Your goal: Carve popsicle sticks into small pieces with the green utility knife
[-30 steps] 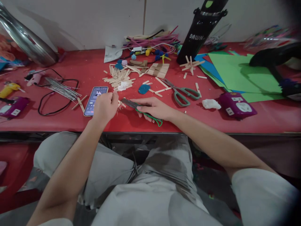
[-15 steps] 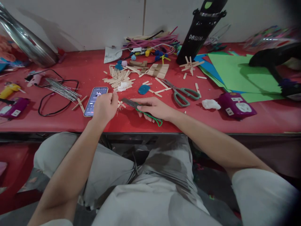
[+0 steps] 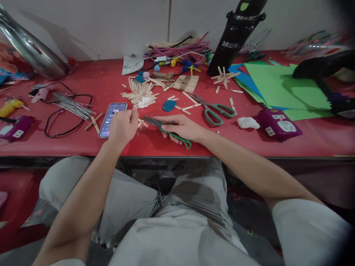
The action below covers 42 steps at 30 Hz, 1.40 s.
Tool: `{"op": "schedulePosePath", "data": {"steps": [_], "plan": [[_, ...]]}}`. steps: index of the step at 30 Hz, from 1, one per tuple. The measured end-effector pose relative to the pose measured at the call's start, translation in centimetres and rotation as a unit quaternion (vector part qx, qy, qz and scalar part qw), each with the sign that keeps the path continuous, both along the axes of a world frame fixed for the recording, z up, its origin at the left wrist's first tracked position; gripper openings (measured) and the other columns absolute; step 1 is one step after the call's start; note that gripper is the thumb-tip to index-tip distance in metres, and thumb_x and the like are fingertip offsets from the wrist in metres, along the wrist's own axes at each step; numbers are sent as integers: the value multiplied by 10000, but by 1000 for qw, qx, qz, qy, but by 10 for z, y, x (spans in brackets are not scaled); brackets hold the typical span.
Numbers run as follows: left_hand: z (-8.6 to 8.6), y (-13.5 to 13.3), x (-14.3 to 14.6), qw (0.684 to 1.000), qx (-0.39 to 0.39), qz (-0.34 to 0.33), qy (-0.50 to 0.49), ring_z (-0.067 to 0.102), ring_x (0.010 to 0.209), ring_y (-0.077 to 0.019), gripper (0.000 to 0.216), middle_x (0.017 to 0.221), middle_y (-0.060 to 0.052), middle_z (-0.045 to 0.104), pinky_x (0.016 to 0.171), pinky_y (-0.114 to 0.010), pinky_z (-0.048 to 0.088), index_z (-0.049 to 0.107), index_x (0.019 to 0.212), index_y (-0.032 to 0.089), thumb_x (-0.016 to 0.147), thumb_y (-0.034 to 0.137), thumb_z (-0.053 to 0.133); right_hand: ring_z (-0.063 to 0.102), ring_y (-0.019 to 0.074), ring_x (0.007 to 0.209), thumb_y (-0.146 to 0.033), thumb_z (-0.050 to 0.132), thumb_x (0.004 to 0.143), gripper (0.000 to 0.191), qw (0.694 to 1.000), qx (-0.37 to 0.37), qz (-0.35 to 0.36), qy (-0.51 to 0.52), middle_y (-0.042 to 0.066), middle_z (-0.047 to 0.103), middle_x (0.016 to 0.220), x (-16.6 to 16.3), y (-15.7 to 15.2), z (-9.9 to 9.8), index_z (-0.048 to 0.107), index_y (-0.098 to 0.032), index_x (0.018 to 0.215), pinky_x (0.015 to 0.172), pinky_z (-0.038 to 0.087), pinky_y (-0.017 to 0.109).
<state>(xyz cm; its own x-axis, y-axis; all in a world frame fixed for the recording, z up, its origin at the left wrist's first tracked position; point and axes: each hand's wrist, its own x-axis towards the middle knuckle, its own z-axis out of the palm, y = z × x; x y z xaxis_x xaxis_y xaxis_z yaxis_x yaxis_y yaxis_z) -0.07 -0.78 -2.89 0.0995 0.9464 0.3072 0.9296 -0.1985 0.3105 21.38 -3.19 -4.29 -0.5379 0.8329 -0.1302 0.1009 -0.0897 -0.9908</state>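
Note:
My left hand (image 3: 123, 125) is closed beside the lower right of a lit phone (image 3: 107, 118), partly covering it. Whatever its fingers may pinch is hidden. My right hand (image 3: 180, 127) is wrapped round a dark, flat metal tool (image 3: 154, 121) with a green looped cord (image 3: 188, 144); its exact kind is unclear. The tool's tip points left, towards my left fist. Small wooden stick pieces (image 3: 143, 122) and pale shavings lie between the hands. Just beyond are a blue oval piece (image 3: 169, 105) and a crumpled white tissue (image 3: 144, 102).
Green-handled scissors (image 3: 215, 111) lie right of my right hand. Craft sticks (image 3: 138, 90) are heaped behind. A black bottle (image 3: 229, 40) stands at the back. Purple socket boxes (image 3: 280, 123) and coloured paper (image 3: 291, 88) lie right. Thin wires (image 3: 73, 105) lie left on the red table (image 3: 63, 144).
Both hands and the tool keep almost the same pose. The whole view has shifted very slightly.

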Motion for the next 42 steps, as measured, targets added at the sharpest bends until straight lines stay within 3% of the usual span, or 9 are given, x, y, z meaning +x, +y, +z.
{"op": "schedulePosePath", "data": {"steps": [13,18,23,27,31,42], "plan": [[1,0,0,1000,-11,4,-1,339,558,-138,470,533,0,327,612,-348,219,307,538,213,983,357,348,481,55,395,-98,469,948,523,1000,-1,17,1,-34,623,659,0,0,-1,465,-146,1469,365,412,175],[2,0,1,1000,-16,8,12,316,567,-137,467,546,-2,335,621,-349,205,299,543,213,984,358,341,478,49,396,-81,456,948,521,1000,2,-17,5,-38,618,662,0,0,-1,470,-144,1465,359,414,165],[3,-2,3,1000,-23,11,17,295,563,-138,461,543,0,333,620,-347,193,312,546,211,982,362,327,492,48,401,-88,484,937,521,1000,4,24,2,-42,620,645,1,0,-1,484,-141,1455,372,434,159],[3,-1,3,1000,-22,13,16,296,547,-136,466,539,0,341,608,-350,195,311,540,213,981,359,333,480,43,391,-82,470,936,528,1000,9,2,15,-43,621,649,2,0,-2,474,-141,1461,362,418,154],[2,0,2,1000,-12,9,11,268,546,-131,464,534,6,302,603,-347,189,287,539,212,976,362,332,496,49,401,-95,484,937,534,1000,11,28,0,-41,617,652,1,0,-2,463,-132,1469,370,430,160],[1,-1,1,1000,0,-9,-3,205,525,-111,471,533,24,248,582,-343,173,232,543,209,983,332,345,482,44,387,-79,461,951,523,1000,5,3,1,-38,620,650,0,0,0,460,-133,1471,355,417,156]]}}
